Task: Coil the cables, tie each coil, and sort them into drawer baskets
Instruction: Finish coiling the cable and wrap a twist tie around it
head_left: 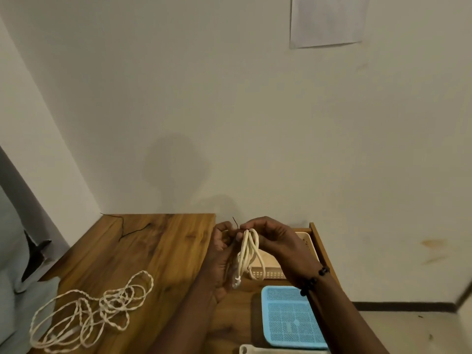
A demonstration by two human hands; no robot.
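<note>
1. Both hands raised over the open drawer (322, 247), holding a white coiled cable (248, 254) that hangs in long loops between them.
2. Left hand (221, 254) fingers curled at the coil's top, pinching a thin dark tie (235, 223) whose end sticks up.
3. Right hand (272, 237) fingers curled over the top of the coil, gripping it; dark bead bracelet (313, 279) on that wrist.
4. Right forearm blocks part of the blue mesh basket (286, 318); hands and coil hide part of the beige basket (270, 267) behind it, both in the drawer.
5. Loose twisted white cable (94, 310) in a messy pile on the wooden table (158, 251), lower left, well apart from the hands.
6. Thin dark wire (127, 232) lies near the table's back edge.
7. Plain pale wall (204, 98), paper sheet (328, 20) stuck up at top right; grey fabric (15, 251) at left edge.
</note>
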